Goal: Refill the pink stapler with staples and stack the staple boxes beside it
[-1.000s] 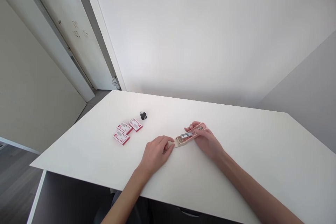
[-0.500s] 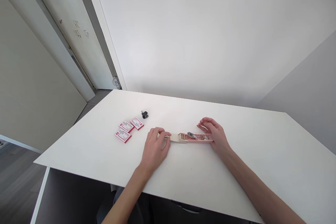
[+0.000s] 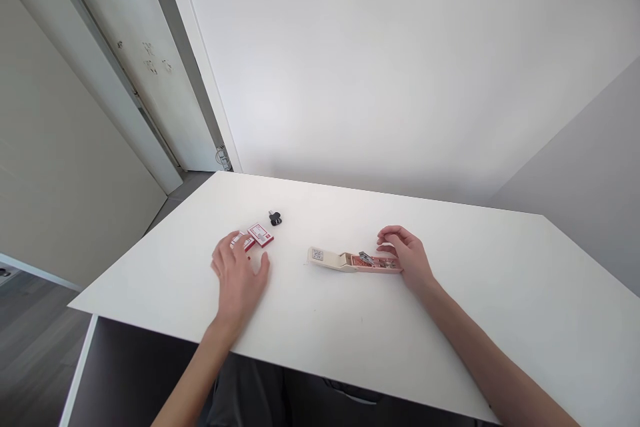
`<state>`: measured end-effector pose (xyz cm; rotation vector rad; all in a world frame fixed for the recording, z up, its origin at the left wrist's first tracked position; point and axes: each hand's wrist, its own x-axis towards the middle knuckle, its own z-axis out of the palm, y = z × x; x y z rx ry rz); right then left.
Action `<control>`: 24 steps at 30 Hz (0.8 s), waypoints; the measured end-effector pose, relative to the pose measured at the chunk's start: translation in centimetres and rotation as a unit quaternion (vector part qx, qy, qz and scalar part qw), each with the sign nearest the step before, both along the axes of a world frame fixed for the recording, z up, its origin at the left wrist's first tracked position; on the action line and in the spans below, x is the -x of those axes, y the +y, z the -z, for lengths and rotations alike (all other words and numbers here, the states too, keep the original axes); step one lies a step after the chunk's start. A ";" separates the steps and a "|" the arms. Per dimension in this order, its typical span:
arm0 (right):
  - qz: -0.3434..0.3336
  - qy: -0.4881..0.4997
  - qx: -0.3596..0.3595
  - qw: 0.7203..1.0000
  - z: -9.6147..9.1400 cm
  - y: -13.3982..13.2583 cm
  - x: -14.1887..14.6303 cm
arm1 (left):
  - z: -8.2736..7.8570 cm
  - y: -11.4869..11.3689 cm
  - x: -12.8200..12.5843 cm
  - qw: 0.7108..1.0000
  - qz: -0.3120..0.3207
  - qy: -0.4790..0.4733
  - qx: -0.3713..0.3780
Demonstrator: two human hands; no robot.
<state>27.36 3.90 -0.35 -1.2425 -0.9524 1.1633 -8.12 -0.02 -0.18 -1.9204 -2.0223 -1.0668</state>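
A long hinged case-like object, opened out flat, lies mid-table. Its cream half (image 3: 327,259) with a patterned square label points left, and its pink half (image 3: 377,268) is on the right. A small metal piece (image 3: 367,258) tilts up from the pink half. My right hand (image 3: 411,257) rests against the pink end, fingers loosely curled and apart above it. My left hand (image 3: 239,280) is over the small red-and-white boxes (image 3: 261,235), fingers spread, partly covering them. Whether its fingertips touch a box I cannot tell.
A small black object with a metal tip (image 3: 275,218) lies behind the boxes. The white table (image 3: 450,333) meets a white wall (image 3: 375,67) at its back. A worn white cabinet (image 3: 145,73) stands beyond the doorway at left.
My left hand has let go of the cream half and moved left over the red-and-white boxes. The label on the cream half now shows. My right hand has barely moved.
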 end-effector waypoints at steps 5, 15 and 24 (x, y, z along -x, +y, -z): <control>0.050 -0.070 -0.107 0.991 -0.7 -0.9 0.2 | 0.3 -0.5 3.2 0.998 -0.061 0.016 0.031; -0.189 0.012 -0.121 0.975 -2.2 -3.1 0.6 | 0.5 -0.7 3.7 0.997 -0.066 0.018 0.042; -0.543 -0.013 0.003 0.839 -0.8 -4.8 4.3 | 0.1 3.3 2.3 0.996 0.043 0.070 0.037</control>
